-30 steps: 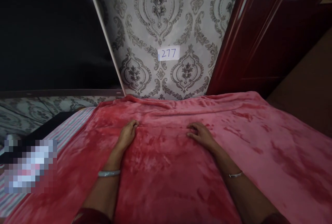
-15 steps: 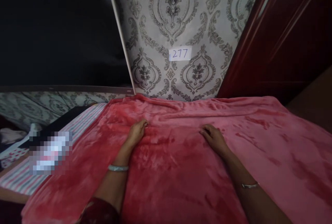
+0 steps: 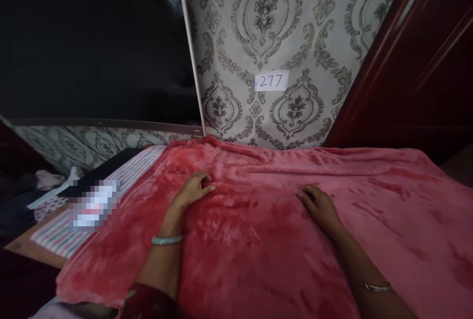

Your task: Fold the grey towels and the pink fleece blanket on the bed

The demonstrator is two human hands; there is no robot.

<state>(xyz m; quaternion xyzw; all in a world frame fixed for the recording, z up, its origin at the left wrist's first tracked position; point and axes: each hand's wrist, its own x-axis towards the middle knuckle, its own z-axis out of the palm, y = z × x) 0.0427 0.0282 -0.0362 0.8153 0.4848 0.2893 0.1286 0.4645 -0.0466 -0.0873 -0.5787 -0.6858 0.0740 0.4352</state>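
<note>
A plush red-pink blanket [image 3: 236, 255] is spread out in front of me, with soft folds along its far side. My left hand [image 3: 192, 190] rests on its left part, thumb and fingers apart, holding nothing. To the right, my right hand [image 3: 320, 205] is closed at the blanket's surface, its fingertips and thumb pinching the cloth near a shallow crease. Part of that pinch is hidden by the fingers.
At the left lies a striped cloth [image 3: 55, 235] with a blurred-out item [image 3: 94, 208] on it, beside a black flat object [image 3: 107, 168]. A large dark screen [image 3: 99, 53] stands behind. Patterned wallpaper [image 3: 266, 112] and a dark red glossy panel [image 3: 414, 82] border the far side.
My left hand's fingers have opened from a pinch, and it sits slightly farther left on the blanket. The right hand stays closed. The camera view has turned a little left.
</note>
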